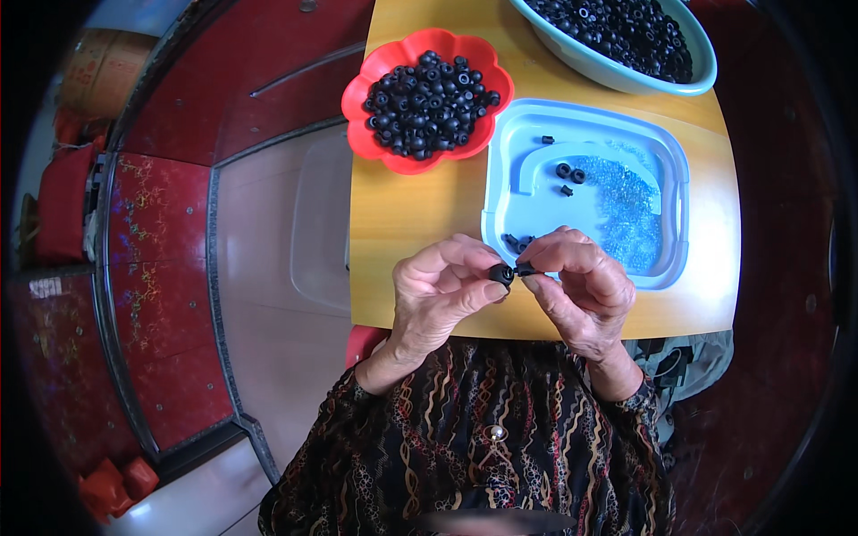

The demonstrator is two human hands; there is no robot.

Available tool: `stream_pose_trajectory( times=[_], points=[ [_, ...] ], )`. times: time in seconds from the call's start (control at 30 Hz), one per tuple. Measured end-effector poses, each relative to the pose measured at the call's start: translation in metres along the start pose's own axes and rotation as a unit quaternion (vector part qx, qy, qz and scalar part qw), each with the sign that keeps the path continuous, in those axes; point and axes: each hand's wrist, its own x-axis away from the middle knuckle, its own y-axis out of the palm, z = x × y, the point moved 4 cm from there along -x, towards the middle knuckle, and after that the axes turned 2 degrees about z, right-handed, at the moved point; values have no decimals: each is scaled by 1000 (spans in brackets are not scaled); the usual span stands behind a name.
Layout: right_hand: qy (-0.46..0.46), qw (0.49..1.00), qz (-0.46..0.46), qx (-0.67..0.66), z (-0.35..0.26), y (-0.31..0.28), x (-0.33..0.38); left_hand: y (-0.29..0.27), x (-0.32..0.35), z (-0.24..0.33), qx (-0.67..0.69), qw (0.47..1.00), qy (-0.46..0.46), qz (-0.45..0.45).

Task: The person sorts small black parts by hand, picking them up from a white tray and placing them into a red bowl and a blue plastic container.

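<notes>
My left hand (433, 288) pinches a round black hollow plastic part (501, 274) between thumb and fingertips. In the fingertips of my right hand (585, 290) is a smaller black plastic piece (525, 268), held right beside the round part; whether the two touch is hard to make out. Both hands are at the near edge of a light blue tray (536, 219). Clear glassy beads (630, 210) spread over its right side. Several loose black pieces (566, 171) lie near its middle, and a few more (516, 241) sit just beyond my fingers.
A red flower-shaped bowl (355, 134) heaped with round black parts stands at the table's far left. Beyond the tray, a pale teal basin (626, 82) holds many similar black parts. The yellow wooden table (393, 205) ends close to my body.
</notes>
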Motion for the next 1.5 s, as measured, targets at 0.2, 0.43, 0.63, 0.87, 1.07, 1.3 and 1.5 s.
stream_pose_trajectory(
  times=[0.2,0.43,0.63,0.87,1.07,1.3,1.5],
  points=[
    [-58,997,-28,53,-4,3,-3,-1,0,2,-54,998,39,0],
    [-56,994,-25,87,-4,4,-4,0,-1,4,-79,995,63,-1],
    [-18,998,-17,64,1,3,-1,0,-1,4,-98,993,65,-2],
    [15,1000,-2,12,10,1,3,-2,-3,2,-84,994,76,-2],
    [77,997,-13,-10,7,1,4,-4,-1,2,-117,989,95,-1],
    [172,974,12,-148,13,3,7,-2,-1,7,-171,975,140,8],
    [142,984,-26,-100,14,1,6,-3,-1,7,-178,973,147,10]
  ],
)
